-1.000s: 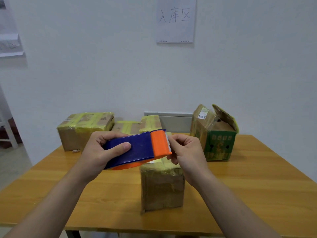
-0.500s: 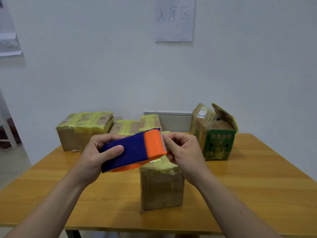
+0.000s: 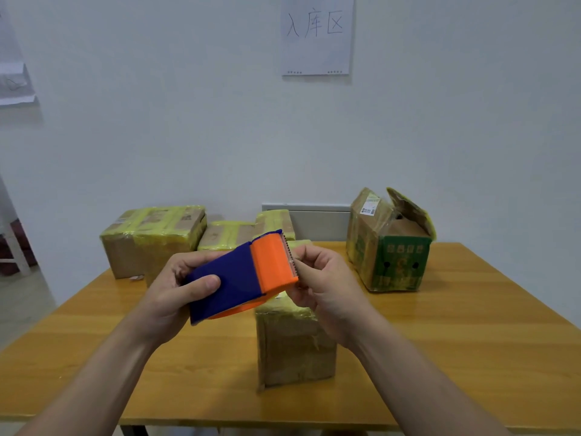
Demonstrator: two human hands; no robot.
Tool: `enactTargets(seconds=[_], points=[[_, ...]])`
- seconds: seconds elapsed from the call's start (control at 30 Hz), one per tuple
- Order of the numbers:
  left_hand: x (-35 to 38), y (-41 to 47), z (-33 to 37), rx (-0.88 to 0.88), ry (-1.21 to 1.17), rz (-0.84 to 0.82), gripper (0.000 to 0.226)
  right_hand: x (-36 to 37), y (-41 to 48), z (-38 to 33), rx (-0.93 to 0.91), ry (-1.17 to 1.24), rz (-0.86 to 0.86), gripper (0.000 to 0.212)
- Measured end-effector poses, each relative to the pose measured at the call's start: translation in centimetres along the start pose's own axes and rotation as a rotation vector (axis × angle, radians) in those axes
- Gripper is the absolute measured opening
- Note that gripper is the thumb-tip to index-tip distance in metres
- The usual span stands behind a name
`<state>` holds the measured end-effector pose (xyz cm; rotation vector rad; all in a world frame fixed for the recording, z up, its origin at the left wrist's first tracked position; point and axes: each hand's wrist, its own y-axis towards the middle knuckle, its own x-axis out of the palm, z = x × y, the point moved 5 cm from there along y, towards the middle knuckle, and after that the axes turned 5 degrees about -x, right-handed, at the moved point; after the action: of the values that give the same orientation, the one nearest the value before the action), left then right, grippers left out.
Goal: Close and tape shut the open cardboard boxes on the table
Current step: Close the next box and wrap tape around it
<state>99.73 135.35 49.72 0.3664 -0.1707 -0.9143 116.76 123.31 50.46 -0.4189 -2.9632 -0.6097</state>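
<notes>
My left hand [image 3: 171, 292] grips a blue and orange tape dispenser [image 3: 242, 278] above the table. My right hand [image 3: 323, 287] has its fingertips at the serrated cutter edge, pinching at the tape end there; the tape itself is hard to see. Right below the dispenser stands a brown cardboard box [image 3: 295, 347] with yellow tape over its closed top. At the back right a green-printed cardboard box [image 3: 393, 262] stands with its top flaps open.
Taped-up boxes sit at the back left [image 3: 151, 237] and back middle [image 3: 226, 236] of the wooden table [image 3: 456, 341]. A white wall with a paper sign [image 3: 317, 36] rises behind the table. Bare tabletop lies to the left and right of the near box.
The dispenser has tilted, its orange end rising slightly and shifting a little left. My right fingers stay at the cutter edge. The boxes have not moved.
</notes>
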Motion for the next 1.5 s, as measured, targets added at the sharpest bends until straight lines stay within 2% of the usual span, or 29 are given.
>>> enactTargets(seconds=[0.2, 0.4, 0.5, 0.67, 0.73, 0.8, 0.93, 0.97, 1.07, 1.23, 1.37, 1.5], points=[[-0.8, -0.1, -0.3, -0.008, -0.071, 0.017, 0.048, 0.2, -0.1, -0.3, 0.086, 0.117, -0.122, 0.022], [0.2, -0.4, -0.3, 0.004, -0.012, -0.05, 0.034, -0.5, -0.1, 0.3, 0.099, 0.245, -0.069, 0.013], [0.1, -0.2, 0.2, -0.012, 0.063, -0.078, 0.032, -1.1, 0.1, -0.3, 0.041, 0.098, -0.012, 0.015], [0.0, 0.1, 1.5, -0.066, 0.305, -0.126, 0.052, -1.9, 0.5, -0.5, -0.012, -0.168, 0.056, 0.017], [0.6, 0.1, 2.1, -0.07, 0.36, -0.118, 0.06, -1.9, 0.4, -0.6, -0.034, -0.24, 0.057, 0.022], [1.1, 0.2, 2.6, -0.055, 0.403, -0.078, 0.059, -2.1, 0.3, -0.8, -0.061, -0.29, 0.078, 0.024], [1.2, 0.4, 3.1, -0.077, 0.458, -0.056, 0.026, -3.1, 0.3, -0.1, -0.01, -0.307, 0.106, 0.022], [1.1, 0.5, 3.1, -0.099, 0.479, -0.064, 0.024, -3.3, 0.4, 0.3, 0.017, -0.304, 0.106, 0.021], [1.2, 1.0, 3.2, -0.176, 0.52, -0.074, 0.027, -3.9, 0.5, 1.0, 0.074, -0.3, 0.119, 0.021], [-0.2, 1.4, 3.6, -0.253, 0.599, -0.008, 0.029, -7.8, 0.2, 1.0, 0.091, -0.324, 0.245, 0.017], [-0.7, 1.4, 3.7, -0.301, 0.665, -0.025, 0.027, -8.4, -0.5, 1.9, 0.145, -0.37, 0.157, 0.015], [-0.2, 1.6, 3.8, -0.357, 0.731, -0.045, 0.042, -8.8, -0.9, 2.1, 0.138, -0.45, 0.146, 0.012]])
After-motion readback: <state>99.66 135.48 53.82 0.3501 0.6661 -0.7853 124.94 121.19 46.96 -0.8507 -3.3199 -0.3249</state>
